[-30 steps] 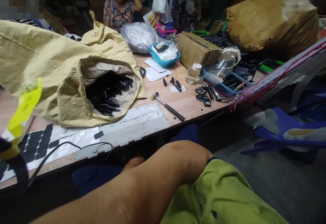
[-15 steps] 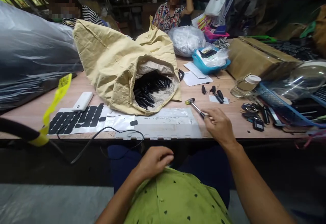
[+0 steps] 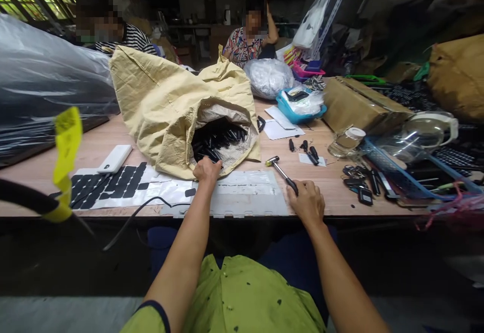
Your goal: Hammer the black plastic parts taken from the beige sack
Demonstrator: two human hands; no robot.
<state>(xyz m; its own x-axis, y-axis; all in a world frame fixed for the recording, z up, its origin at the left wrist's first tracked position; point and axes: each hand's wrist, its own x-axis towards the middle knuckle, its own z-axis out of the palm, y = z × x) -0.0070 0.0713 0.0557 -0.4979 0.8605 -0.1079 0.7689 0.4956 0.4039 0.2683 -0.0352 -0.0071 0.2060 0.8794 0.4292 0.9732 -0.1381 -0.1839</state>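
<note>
A tan paper sack [image 3: 166, 106] lies on the wooden table [image 3: 98, 146], its mouth facing me and full of several black plastic pieces [image 3: 217, 141]. My left hand [image 3: 206, 170] is at the sack's mouth, fingers curled among those black pieces; what it grips is hidden. My right hand [image 3: 307, 203] is closed round the black handle of a small hammer [image 3: 280, 169] whose head lies on the table. A white sheet [image 3: 242, 191] with black rubber pads [image 3: 109, 184] lies along the front edge under both hands.
A white phone [image 3: 115, 158] and a black cable [image 3: 139, 212] lie at the left. Papers, a blue tub [image 3: 298, 106], a cardboard box [image 3: 359, 103], a jar [image 3: 346, 143], key fobs [image 3: 361, 181] and a blue basket [image 3: 401, 164] crowd the right. Two people sit across the table.
My left hand rose from my lap and reached into the sack's mouth. My right hand closed on the hammer handle. A second ago my head faced right.
</note>
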